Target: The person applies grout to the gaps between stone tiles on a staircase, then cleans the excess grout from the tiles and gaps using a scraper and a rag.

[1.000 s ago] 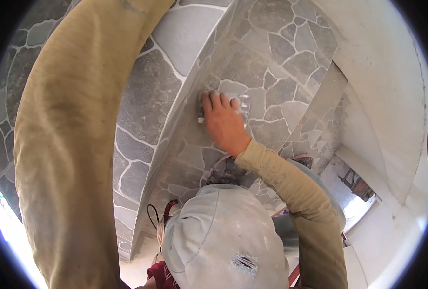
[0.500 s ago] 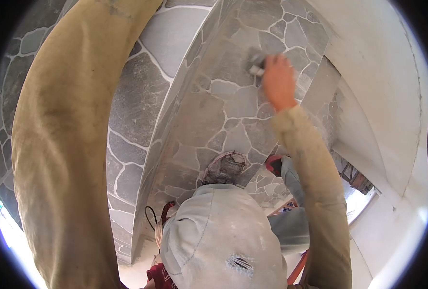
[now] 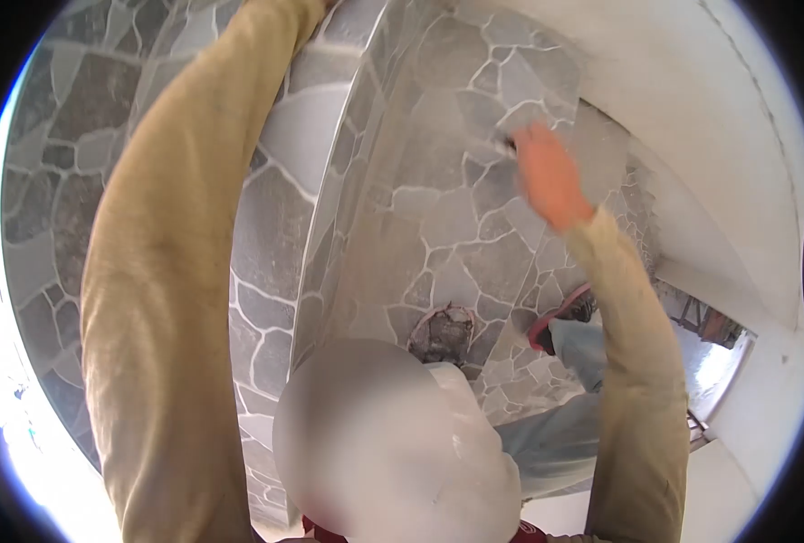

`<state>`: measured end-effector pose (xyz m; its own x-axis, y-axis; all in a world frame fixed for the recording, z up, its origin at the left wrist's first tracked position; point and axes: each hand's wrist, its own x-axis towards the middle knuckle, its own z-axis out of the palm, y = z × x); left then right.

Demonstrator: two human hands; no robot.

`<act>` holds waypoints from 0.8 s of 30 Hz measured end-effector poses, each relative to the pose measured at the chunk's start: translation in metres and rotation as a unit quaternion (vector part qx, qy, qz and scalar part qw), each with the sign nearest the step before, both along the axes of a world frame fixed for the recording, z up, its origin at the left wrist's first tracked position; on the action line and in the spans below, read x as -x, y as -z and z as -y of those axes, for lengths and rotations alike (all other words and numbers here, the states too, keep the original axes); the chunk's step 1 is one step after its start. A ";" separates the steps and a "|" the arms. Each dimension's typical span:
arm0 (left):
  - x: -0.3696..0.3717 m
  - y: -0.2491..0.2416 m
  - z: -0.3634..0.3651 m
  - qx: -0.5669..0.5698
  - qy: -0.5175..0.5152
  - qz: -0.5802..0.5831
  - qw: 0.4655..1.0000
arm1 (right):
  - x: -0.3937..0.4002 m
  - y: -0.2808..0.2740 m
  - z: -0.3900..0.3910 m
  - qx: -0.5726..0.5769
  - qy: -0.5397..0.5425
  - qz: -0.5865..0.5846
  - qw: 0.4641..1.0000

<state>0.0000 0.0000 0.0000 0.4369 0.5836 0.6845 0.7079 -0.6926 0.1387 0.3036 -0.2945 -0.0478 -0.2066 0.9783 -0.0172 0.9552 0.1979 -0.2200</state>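
My right hand [image 3: 551, 176], bare below a tan sleeve [image 3: 642, 344], is closed over the stone-patterned surface [image 3: 474, 262]. A small dark grey, block-like thing [image 3: 509, 145] shows at its fingertips; blur and the hand hide its kind. My left arm, in a tan sleeve [image 3: 167, 244], stretches along the left to the top edge over a raised stone-patterned ledge [image 3: 280, 226]. Only a sliver of my left hand [image 3: 327, 4] shows there, its fingers out of view. A bent knee in pale cloth [image 3: 479, 425], partly smeared, fills the bottom middle.
A pink-edged shoe [image 3: 560, 319] and a bluish trouser leg [image 3: 551, 439] are at right. Another dark shoe [image 3: 443, 335] pokes out beyond the knee. A pale wall [image 3: 719, 154] curves along the right. The ledge's thin edge [image 3: 330, 181] divides the two stone surfaces.
My right hand has shifted toward me and to the right across the stone surface, with the grey thing in it. The whole view has turned slightly, and my left arm appears further right.
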 end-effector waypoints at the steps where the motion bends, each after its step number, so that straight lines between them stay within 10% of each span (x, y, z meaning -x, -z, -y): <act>1: -0.002 -0.002 -0.008 -0.027 0.012 -0.006 1.000 | -0.004 -0.016 0.024 0.005 0.008 -0.026 1.000; 4: -0.043 -0.044 -0.004 0.196 0.007 -0.025 0.980 | -0.025 -0.050 0.101 0.045 0.075 -0.106 0.990; 5: -0.072 -0.041 -0.004 0.391 0.185 0.108 0.895 | -0.038 -0.055 0.123 0.062 0.089 -0.098 0.989; 10: -0.217 0.015 0.002 0.104 0.155 -0.169 0.968 | -0.062 -0.078 0.154 0.138 0.095 -0.063 0.984; 14: -0.228 0.035 0.033 0.300 -0.044 -0.494 0.815 | -0.069 -0.096 0.164 0.101 0.092 -0.145 0.980; 19: -0.168 0.151 0.090 0.303 -0.154 -0.307 0.889 | -0.099 -0.095 0.177 0.116 0.110 -0.139 0.977; 24: -0.090 0.125 0.272 0.391 -0.180 -0.326 0.841 | -0.111 -0.094 0.169 0.154 0.123 -0.184 0.963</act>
<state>0.0903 -0.2719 -0.1253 0.2685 0.9191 -0.2884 0.9547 -0.2938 -0.0476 0.4143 -0.4638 0.0463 -0.0170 0.9589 -0.2832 0.8107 -0.1525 -0.5653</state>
